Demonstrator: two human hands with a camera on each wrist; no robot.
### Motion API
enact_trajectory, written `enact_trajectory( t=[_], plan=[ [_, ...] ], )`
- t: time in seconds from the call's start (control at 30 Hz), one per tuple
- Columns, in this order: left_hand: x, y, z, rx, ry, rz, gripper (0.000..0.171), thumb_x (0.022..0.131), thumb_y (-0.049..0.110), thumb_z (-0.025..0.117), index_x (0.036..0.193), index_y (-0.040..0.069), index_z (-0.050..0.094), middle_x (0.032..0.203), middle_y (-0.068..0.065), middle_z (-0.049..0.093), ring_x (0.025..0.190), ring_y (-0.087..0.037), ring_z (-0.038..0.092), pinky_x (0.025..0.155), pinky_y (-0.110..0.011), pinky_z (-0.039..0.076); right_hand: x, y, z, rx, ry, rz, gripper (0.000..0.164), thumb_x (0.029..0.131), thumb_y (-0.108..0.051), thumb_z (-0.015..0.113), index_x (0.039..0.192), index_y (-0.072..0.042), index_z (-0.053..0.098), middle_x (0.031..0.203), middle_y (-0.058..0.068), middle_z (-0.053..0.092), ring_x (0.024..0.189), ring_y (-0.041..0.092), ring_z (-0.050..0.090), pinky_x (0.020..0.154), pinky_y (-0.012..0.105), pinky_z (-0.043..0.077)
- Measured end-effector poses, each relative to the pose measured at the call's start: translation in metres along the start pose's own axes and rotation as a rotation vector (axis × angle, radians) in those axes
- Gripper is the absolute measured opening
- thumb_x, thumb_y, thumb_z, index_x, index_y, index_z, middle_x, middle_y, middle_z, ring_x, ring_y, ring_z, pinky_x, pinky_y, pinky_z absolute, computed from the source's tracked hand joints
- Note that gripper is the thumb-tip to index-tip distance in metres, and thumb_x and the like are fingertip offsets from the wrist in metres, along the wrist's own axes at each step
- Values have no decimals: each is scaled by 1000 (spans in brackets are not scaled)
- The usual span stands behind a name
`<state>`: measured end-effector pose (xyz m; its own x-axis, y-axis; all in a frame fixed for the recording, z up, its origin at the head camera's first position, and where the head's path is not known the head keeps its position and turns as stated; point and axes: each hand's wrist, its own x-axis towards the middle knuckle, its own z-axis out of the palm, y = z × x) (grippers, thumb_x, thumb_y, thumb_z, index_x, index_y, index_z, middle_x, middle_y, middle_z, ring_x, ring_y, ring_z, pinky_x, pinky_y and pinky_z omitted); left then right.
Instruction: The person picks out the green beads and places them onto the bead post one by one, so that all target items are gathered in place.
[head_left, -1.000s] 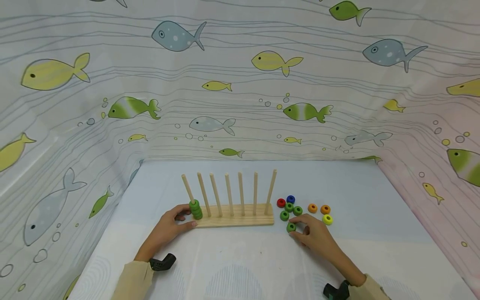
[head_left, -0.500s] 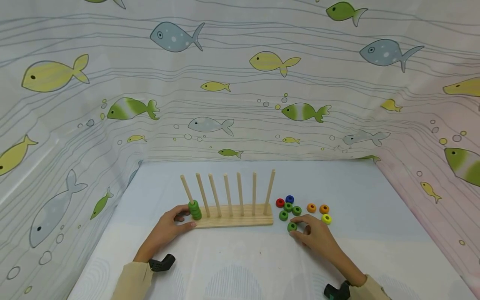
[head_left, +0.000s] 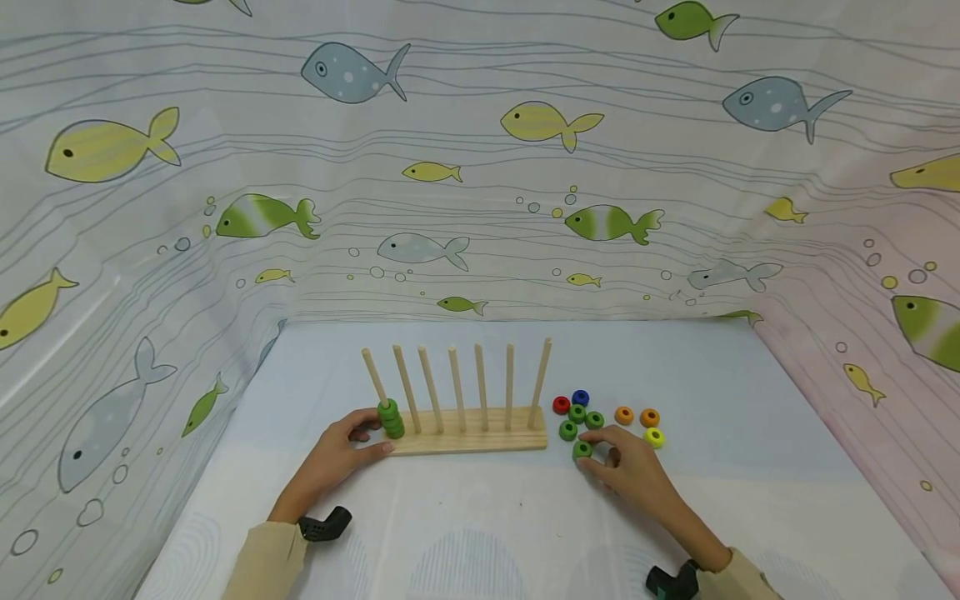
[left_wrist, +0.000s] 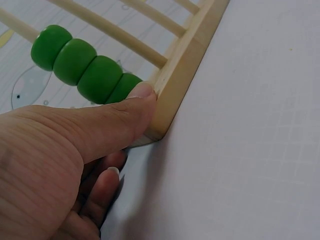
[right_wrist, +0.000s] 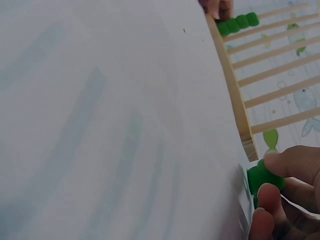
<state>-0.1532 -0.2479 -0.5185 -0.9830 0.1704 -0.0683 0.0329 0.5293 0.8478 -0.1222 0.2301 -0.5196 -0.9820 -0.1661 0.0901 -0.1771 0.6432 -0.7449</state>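
Note:
A wooden peg rack [head_left: 472, 440] with a row of upright pegs stands on the table. Its leftmost peg carries a stack of several green beads [left_wrist: 100, 77]. My left hand [head_left: 337, 454] grips the rack's left end, thumb on the base beside the lowest bead and fingers around the back. To the right of the rack, my right hand [head_left: 633, 467] pinches a green bead [head_left: 582, 451] between thumb and fingers, low over the table. Just beyond it lie more green beads [head_left: 568, 430]. The other pegs hold no beads.
A red bead [head_left: 561, 405] and a blue bead [head_left: 581, 397] lie behind the green ones. Two orange beads [head_left: 624, 415] and a yellow bead [head_left: 654, 437] are farther right. A fish-patterned sheet [head_left: 480, 200] walls in the table at the back and sides.
The pinched green bead and my right fingers have shifted very slightly. My left hand stays at the rack's left end, and the stack on the peg is unchanged.

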Motion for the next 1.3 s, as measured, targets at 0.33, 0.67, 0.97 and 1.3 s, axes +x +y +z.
enact_trajectory(
  t=[0.33,0.67,0.97,1.3],
  plan=[
    [1,-2,-1,6,-3,4,67,90,32,82,146,10,54,136,-12,61,113,-25,55,94,-44,46,2,-6,1,-5,9,-20,34,84,-18,88,114,-18,75,100,-4,68,50,9,53,45,26,45],
    [1,-1,-1,19,-3,-2,68,90,34,82,146,9,54,135,-12,61,114,-25,55,94,-44,46,5,-16,1,-1,0,-23,33,85,-19,87,115,-17,74,83,-6,65,48,9,51,43,25,40],
    [0,0,-1,10,-3,-3,66,90,33,82,146,10,54,136,-11,60,114,-25,55,94,-44,46,7,-23,4,17,21,-74,33,84,-14,88,114,-14,75,98,-3,71,49,8,50,44,24,41],
    [-1,1,-1,8,0,4,67,90,31,82,147,10,54,137,-11,60,114,-25,55,93,-44,46,10,-26,11,44,8,-110,35,83,-14,88,115,-15,75,86,-4,65,49,7,51,45,24,41]
  ],
)
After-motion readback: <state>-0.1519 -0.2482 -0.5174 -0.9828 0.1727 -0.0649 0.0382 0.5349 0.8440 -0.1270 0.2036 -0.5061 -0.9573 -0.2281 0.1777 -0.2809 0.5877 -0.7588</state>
